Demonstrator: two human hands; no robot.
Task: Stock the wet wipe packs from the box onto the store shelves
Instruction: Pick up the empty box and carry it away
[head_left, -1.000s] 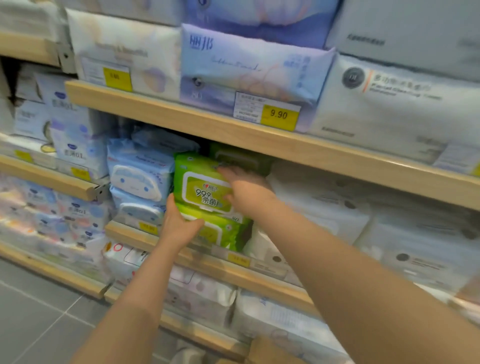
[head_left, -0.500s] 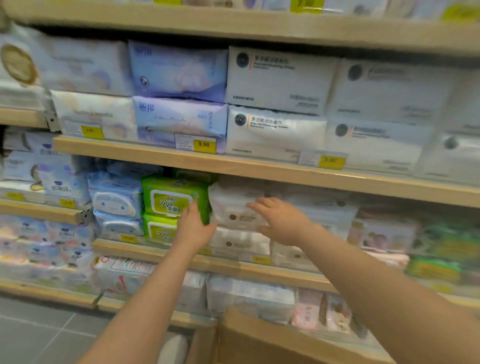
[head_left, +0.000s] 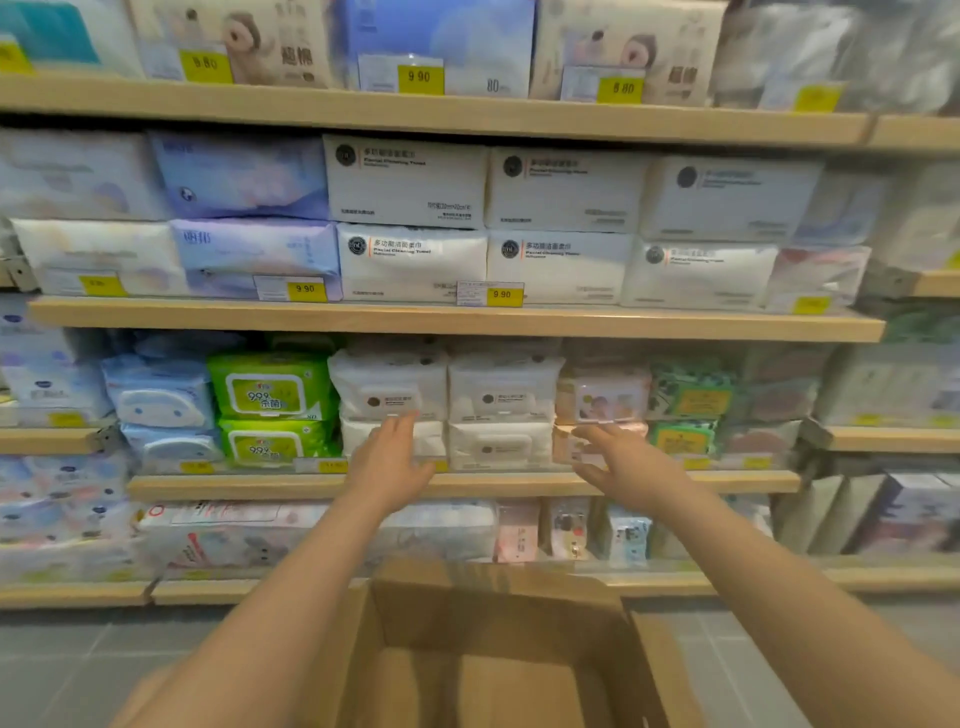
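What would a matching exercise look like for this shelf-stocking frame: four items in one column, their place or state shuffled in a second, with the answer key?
Column 1
1. green wipe packs
2. cardboard box
3. left hand
4. right hand

Column 2
A. at the bottom of the view, flaps open, below the arms
B. open, before the pink packs
C. stacked two high, between the blue packs and the white packs
D. open, before the lower white pack, left column

Pairs: 1-C, 2-A, 3-D, 4-B
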